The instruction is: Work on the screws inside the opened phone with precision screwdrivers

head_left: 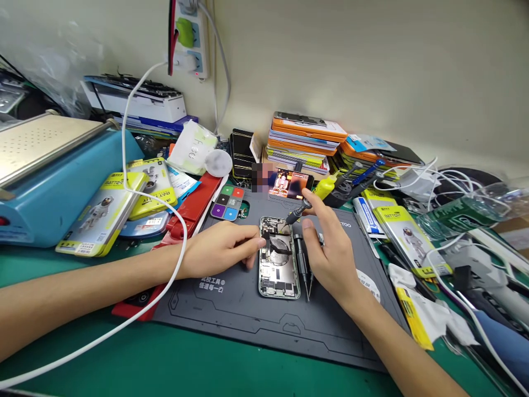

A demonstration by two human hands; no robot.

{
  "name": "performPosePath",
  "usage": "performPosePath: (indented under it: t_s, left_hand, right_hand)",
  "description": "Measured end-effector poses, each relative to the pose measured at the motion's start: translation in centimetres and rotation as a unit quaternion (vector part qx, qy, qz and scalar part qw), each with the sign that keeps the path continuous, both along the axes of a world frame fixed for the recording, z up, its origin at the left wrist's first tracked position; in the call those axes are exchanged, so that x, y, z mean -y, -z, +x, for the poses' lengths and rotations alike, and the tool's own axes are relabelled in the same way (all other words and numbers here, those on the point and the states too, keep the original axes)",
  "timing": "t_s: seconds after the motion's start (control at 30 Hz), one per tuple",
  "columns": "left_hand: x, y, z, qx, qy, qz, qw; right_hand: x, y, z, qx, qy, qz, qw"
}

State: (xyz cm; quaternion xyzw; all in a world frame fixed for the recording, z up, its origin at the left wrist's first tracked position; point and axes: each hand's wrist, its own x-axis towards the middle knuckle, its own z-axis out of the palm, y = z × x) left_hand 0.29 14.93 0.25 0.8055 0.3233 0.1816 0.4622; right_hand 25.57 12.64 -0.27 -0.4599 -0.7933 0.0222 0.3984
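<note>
An opened smartphone (279, 270) lies on the dark grey work mat (248, 317), its internal parts exposed. My left hand (225, 251) is closed at the phone's left side, thumb and forefinger at its upper left edge; the lower fingers curl out of sight. My right hand (328, 242) holds a dark screwdriver (298, 212) at a slant, with its tip at the phone's upper right part. The far end of the tool is partly hidden by fingers. Beside the phone's right edge, under my right hand, lie dark slim screwdrivers (303, 259).
Behind the phone a second phone (290, 183) shows a lit screen. A coloured square tray (228, 203) sits on its left. Battery packs (103, 212), a blue machine (61, 182), stacked boxes (303, 138) and a plastic bottle (463, 215) surround the mat. A white cable (182, 248) crosses above my left forearm.
</note>
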Motion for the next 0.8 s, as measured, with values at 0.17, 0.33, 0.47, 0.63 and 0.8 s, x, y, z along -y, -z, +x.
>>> performPosePath:
  t_s: [0.17, 0.33, 0.47, 0.63, 0.8]
  left_hand:
    - [0.0, -0.1, 0.0, -0.019, -0.006, 0.014, 1.000]
    - [0.0, 0.1, -0.2, -0.009, -0.014, 0.016, 1.000]
    - [0.0, 0.3, -0.3, 0.029, -0.024, -0.024, 0.999]
    - [0.1, 0.5, -0.2, 0.066, -0.017, -0.095, 0.993]
    - [-0.1, 0.5, -0.1, 0.111, -0.006, -0.117, 0.987]
  right_hand:
    - [0.1, 0.2, 0.1, 0.008, -0.011, 0.000, 1.000]
    - [0.2, 0.4, 0.0, 0.005, -0.018, 0.007, 1.000]
    - [0.2, 0.6, -0.1, -0.019, -0.013, 0.028, 0.999]
    - [0.8, 0.6, -0.7, -0.103, -0.009, 0.039, 0.994]
    - [2.3, -0.3, -2.1, -0.302, -0.049, -0.043, 0.951]
